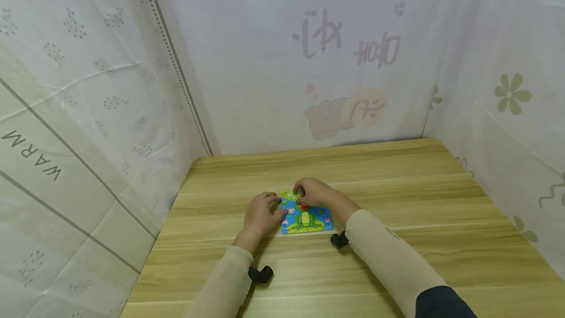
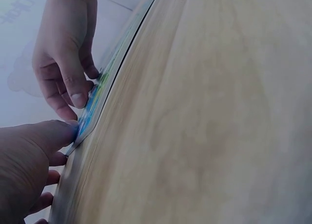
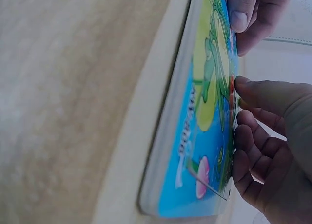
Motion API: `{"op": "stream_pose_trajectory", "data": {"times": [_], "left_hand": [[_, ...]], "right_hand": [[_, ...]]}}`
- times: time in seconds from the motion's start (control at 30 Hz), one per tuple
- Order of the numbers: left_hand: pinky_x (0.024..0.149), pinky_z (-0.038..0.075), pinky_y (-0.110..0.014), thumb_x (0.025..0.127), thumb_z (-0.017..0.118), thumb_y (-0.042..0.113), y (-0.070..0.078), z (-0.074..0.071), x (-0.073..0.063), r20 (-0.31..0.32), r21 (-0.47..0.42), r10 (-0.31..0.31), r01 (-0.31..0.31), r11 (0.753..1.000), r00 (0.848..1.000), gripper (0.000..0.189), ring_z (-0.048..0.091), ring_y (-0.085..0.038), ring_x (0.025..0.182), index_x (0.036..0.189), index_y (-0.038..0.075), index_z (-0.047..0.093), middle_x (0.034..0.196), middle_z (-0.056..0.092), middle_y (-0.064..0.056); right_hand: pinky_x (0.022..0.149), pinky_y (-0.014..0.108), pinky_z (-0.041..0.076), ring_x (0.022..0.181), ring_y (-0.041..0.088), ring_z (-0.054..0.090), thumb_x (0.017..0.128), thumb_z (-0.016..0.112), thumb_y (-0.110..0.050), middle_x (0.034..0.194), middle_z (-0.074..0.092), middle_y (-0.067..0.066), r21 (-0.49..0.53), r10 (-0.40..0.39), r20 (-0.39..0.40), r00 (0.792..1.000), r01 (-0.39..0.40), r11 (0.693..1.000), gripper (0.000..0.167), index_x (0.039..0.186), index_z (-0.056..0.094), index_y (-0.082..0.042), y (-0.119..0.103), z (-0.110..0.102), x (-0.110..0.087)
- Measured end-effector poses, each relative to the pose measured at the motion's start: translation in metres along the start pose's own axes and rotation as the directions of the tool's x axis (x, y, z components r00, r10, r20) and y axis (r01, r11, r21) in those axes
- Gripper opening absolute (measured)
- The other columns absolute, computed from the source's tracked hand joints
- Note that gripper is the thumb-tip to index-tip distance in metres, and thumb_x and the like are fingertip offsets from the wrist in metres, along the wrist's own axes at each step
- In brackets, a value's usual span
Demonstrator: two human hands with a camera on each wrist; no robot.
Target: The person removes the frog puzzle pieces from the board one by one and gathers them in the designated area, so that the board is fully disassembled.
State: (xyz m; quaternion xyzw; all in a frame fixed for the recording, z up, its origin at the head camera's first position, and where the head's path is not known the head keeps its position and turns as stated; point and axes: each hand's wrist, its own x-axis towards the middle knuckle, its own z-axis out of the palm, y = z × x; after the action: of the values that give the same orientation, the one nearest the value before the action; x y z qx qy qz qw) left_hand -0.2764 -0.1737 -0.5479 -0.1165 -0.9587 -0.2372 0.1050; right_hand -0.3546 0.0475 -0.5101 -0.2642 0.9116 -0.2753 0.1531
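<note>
A small jigsaw puzzle [image 1: 306, 220] with a green frog on blue lies flat on the wooden table, between both hands. My left hand [image 1: 260, 216] rests at its left edge, the thumb on the board and the other fingers spread beside it. From above, my right hand [image 1: 312, 192] reaches over the upper part, with curled fingers and thumb at a puzzle piece by the frog's head. Its fingertips hide most of that head. In the right wrist view, a thin seam crosses the board [image 3: 170, 199] near a pink flower, close to the right hand's fingers [image 3: 243, 177].
The wooden table [image 1: 397, 180] extends around the puzzle on all sides. Printed white curtains [image 1: 265, 63] hang behind it and at both sides. A black wrist mount [image 1: 261, 274] sits on the left forearm, another [image 1: 339, 240] on the right.
</note>
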Motion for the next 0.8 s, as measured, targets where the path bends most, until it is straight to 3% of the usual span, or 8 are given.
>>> {"op": "stream_pose_trajectory", "data": {"times": [0.3, 0.8], "left_hand": [[0.114, 0.045, -0.051, 0.092, 0.080, 0.050, 0.0005, 0.0006, -0.0011, 0.013, -0.011, -0.018, 0.018, 1.000, 1.000, 0.046, 0.056, -0.031, 0.132, 0.124, 0.017, 0.076, 0.140, 0.064, -0.004], [0.112, 0.046, -0.052, 0.091, 0.081, 0.048, 0.0027, -0.0002, -0.0007, 0.007, -0.024, -0.035, 0.035, 0.999, 0.999, 0.043, 0.057, -0.031, 0.130, 0.122, 0.019, 0.077, 0.138, 0.064, -0.002]], "right_hand": [[0.073, 0.032, 0.053, 0.079, 0.017, 0.059, 0.090, 0.086, -0.024, 0.091, 0.063, 0.002, 0.062, 0.019, 0.041, 0.999, -0.022, 0.998, 0.035, 0.118, 0.070, -0.010, -0.0022, -0.0030, 0.0010], [0.069, 0.032, 0.051, 0.073, 0.017, 0.058, 0.089, 0.087, -0.026, 0.087, 0.062, 0.003, 0.056, 0.075, 0.042, 0.996, -0.077, 0.995, 0.034, 0.113, 0.068, -0.012, -0.0079, -0.0050, 0.0046]]}}
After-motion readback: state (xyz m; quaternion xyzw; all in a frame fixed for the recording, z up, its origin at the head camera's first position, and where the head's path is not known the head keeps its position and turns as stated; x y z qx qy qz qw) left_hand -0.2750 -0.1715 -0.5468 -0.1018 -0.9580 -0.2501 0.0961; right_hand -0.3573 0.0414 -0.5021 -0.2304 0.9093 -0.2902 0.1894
